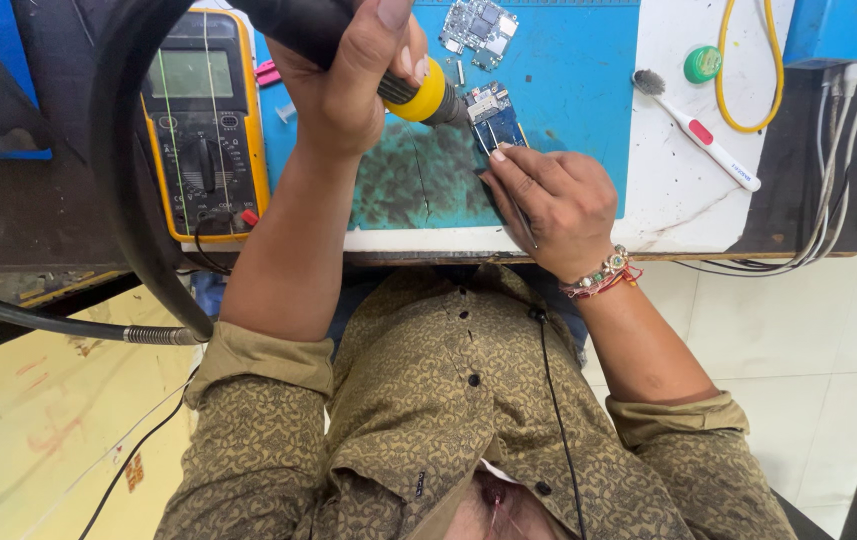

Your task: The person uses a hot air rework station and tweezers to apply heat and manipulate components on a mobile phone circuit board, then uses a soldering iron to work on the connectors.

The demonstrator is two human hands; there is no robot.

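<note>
**Hot-air tool over a small board, tweezers in the other hand**

Patterned olive shirt filled the bottom of the view, closest to the lens, with a thin black cable running down the front of it.

Above that, both hands were on the blue work mat. From this flipped-looking view I honestly couldn't be sure which hand was which, so I'm going by picture sides: the left hand was wrapped tight around a fat black handle with a yellow collar, fingers curled fully closed on it, thumb lying along the top. Its nozzle end pointed at the small circuit board, which sat on the mat near the dark scorched patch, just beside both hands.

The right hand, with a beaded bracelet on the wrist, had its fingers bunched together, pinching thin tweezers whose tips touched the lower edge of that board.

Other stuff around: a second bare board farther up the mat, a yellow multimeter beside the mat, a white toothbrush, a green round tin, a loop of yellow wire, and a thick black hose curving past the meter.
</note>
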